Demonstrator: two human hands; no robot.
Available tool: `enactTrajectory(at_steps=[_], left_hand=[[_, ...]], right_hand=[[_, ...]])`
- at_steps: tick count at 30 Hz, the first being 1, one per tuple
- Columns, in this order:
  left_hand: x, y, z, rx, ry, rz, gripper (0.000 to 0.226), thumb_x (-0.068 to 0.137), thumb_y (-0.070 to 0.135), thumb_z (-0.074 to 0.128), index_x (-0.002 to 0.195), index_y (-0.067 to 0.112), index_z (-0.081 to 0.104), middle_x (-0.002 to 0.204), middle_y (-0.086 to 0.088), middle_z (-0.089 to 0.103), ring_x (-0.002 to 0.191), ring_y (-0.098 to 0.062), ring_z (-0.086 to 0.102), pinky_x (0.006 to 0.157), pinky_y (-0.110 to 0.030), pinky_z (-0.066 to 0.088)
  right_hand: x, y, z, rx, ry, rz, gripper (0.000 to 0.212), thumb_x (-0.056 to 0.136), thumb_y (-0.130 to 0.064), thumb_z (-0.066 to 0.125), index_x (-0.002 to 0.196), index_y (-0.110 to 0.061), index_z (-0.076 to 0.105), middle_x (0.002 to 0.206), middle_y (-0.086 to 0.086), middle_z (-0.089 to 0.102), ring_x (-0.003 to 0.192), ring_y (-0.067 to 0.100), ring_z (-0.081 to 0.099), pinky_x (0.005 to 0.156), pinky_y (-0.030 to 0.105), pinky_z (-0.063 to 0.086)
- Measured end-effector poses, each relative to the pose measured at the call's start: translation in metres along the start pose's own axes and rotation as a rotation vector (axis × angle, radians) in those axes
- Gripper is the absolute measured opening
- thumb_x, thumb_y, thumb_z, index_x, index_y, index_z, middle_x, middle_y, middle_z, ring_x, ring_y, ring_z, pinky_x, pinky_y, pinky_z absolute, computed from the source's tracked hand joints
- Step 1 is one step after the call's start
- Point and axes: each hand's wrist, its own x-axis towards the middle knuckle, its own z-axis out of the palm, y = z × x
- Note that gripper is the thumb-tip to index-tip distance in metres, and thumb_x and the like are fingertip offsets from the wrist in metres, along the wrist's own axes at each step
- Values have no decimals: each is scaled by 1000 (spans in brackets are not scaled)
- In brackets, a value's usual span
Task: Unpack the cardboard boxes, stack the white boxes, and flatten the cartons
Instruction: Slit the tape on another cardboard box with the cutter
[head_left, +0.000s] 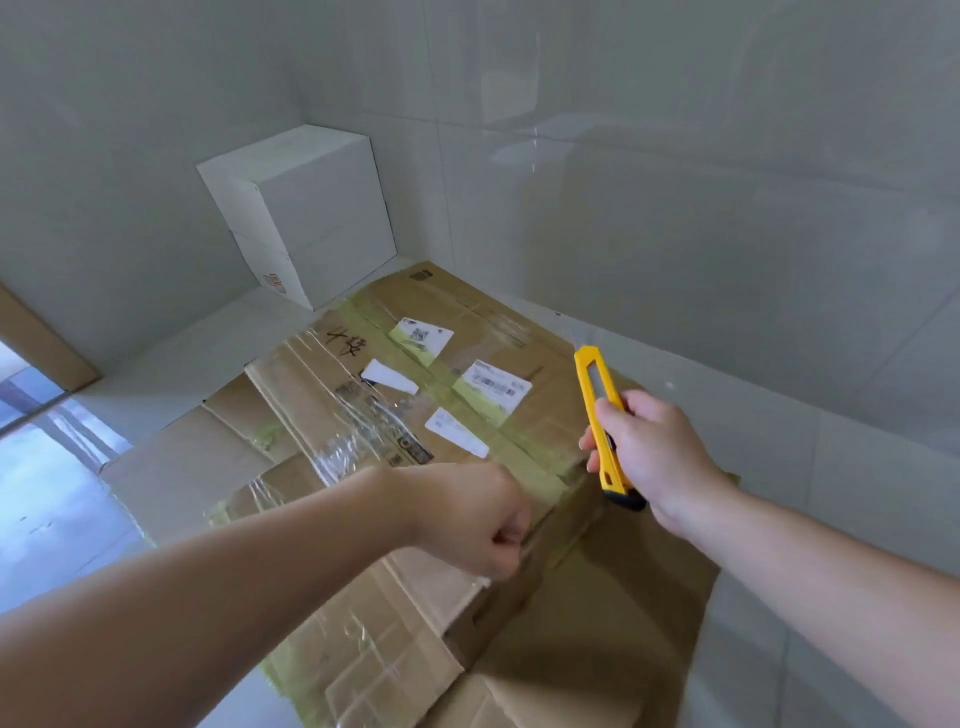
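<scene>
Right hand is wrapped around a yellow plastic utility knife, fingers curled tight on the handle, the tip pointing away toward the far wall. The blade itself is hard to make out, maybe a thin sliver past the yellow tip, can't say for sure. Left hand is curled into a fist right at the near edge of the top carton, knuckles up. It looks like it's pinching clear tape or the cardboard edge, but the fingertips are tucked under so I can't tell what it's actually got.

The flattened brown cardboard cartons lie in a messy overlapping pile on the floor, covered in clear and greenish packing tape, several white shipping labels and some black handwriting. The pile runs out of view at the bottom.

The stack of white boxes sits in the far left corner, pushed against both walls, with a small orange logo low on the near-left side.

Pale tiled floor, glossy pale tiled walls, and a strip of wooden door frame on the far left.
</scene>
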Motion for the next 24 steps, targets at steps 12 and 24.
enactTrajectory(at_steps=[12,24], left_hand=[[-24,-111,-27,9,480,-642,26,95,35,42,79,18,56,78,3,61,66,-16,57,62,-32,51],[-36,-213,-50,-427,841,-936,35,99,30,37,125,8,47,120,-11,55,96,-25,52,75,-34,43]], right_hand=[[0,-11,28,-142,-182,-64,21,98,-24,46,92,-12,62,77,7,68,61,16,62,54,29,48],[23,-18,65,-464,-297,-287,28,98,-24,47,126,-25,50,92,1,61,79,17,60,65,28,52]])
